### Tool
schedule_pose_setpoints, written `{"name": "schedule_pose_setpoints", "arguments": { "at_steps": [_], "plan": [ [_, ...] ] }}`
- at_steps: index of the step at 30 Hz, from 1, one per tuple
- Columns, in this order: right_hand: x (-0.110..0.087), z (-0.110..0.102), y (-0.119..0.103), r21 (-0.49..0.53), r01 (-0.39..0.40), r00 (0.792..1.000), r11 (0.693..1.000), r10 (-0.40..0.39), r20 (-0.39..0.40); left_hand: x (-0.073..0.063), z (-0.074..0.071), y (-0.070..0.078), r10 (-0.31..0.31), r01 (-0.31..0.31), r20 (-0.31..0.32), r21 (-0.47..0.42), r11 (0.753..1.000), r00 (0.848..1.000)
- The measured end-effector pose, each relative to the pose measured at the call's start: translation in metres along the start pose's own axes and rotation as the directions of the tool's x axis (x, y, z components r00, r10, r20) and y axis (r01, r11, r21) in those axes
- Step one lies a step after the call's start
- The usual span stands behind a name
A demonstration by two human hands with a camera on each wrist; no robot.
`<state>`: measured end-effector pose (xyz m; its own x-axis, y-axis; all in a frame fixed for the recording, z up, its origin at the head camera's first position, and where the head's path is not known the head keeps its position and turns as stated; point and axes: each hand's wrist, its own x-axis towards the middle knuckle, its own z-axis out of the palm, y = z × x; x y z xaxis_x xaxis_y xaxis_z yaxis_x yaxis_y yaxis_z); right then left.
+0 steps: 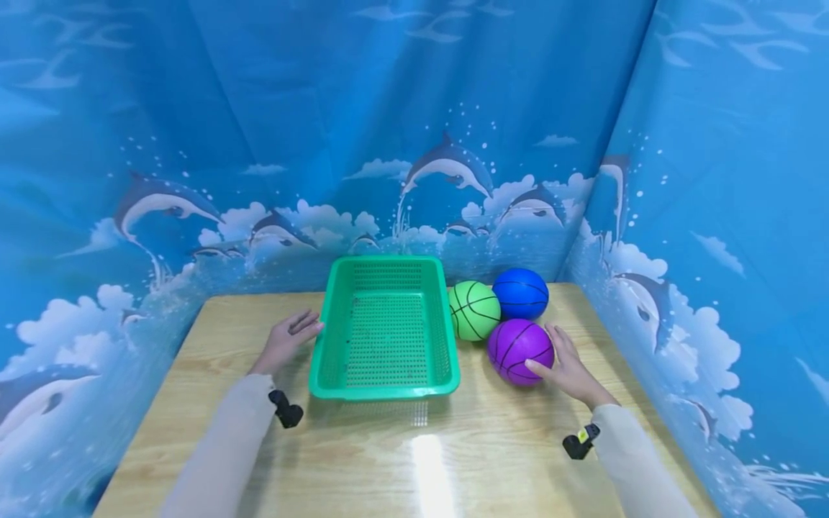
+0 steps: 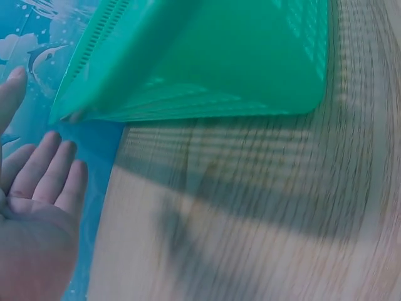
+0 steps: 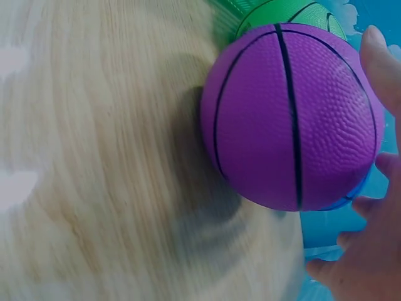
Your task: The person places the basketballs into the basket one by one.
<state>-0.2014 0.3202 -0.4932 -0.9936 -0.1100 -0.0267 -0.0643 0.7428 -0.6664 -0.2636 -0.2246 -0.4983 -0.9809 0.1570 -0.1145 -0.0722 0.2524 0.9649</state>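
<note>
From the near side, above the table [image 1: 499,453], the head view looked forward and down, while the left wrist view closely faced the green basket [image 2: 238,56] and the right the purple ball [image 3: 288,119], both shared with the head view.

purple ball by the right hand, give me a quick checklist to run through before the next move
1. Purple ball within reach of the right hand: ok, the hand is right at its side.
2. Firm right-hand hold: not ok, the hand isn't wrapped round the ball; whether it touches, cannot tell.
3. Purple ball free of the green ball and blue ball: cannot tell, they sit bunched close together.
4. Basket opening facing up: ok.
5. Left hand gripping the basket: not ok, it is beside the rim without a grip.
</note>
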Motion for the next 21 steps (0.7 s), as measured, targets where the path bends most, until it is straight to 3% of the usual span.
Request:
{"name": "schedule_pose_setpoints", "arguments": {
  "at_steps": [9, 15, 21],
  "plan": [
    [0.001, 0.018, 0.006, 0.100, -0.042, 0.999, 0.994, 0.042, -0.002, -0.003, 0.010, -0.005, -0.073, 0.069, -0.046, -0.081, 0.994, 0.996],
    [0.004, 0.024, 0.008, 0.155, -0.083, 0.996, 0.984, 0.088, -0.024, -0.002, 0.012, -0.008, -0.066, 0.061, -0.045, -0.100, 0.993, 0.997],
    [0.005, 0.029, 0.010, 0.203, -0.098, 0.992, 0.974, 0.112, -0.061, 0.001, 0.013, -0.012, -0.096, 0.088, -0.058, -0.122, 0.989, 0.994]
  ]
}}
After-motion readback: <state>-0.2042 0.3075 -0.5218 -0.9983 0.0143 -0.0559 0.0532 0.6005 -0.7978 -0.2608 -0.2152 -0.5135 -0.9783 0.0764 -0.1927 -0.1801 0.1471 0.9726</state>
